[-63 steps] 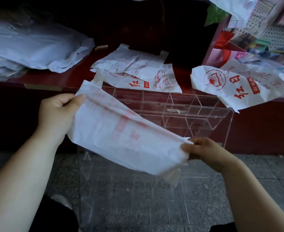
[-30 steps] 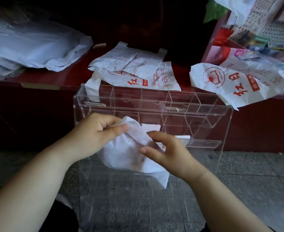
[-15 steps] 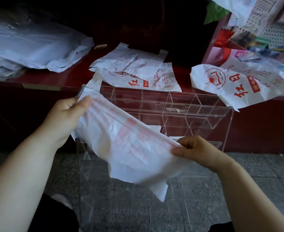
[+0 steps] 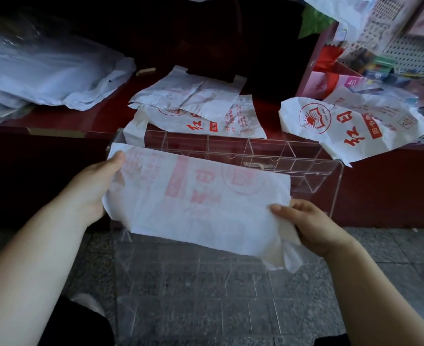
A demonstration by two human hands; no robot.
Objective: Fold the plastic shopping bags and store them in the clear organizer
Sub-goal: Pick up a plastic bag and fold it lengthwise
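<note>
fingers of left hand [image 4: 93, 191] and right hand [image 4: 310, 226] clamped on bag [image 4: 201, 203] | organizer [image 4: 305, 166] compartments: contents unclear

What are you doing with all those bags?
A person is folding plastic shopping bags to tuck into a clear organizer. Right now the left hand and the right hand each hold one end of a white bag with red print, stretched out flat above the organizer. It is not inside a compartment yet. More bags of the same kind lie unfolded on the red counter behind, waiting their turn.
</note>
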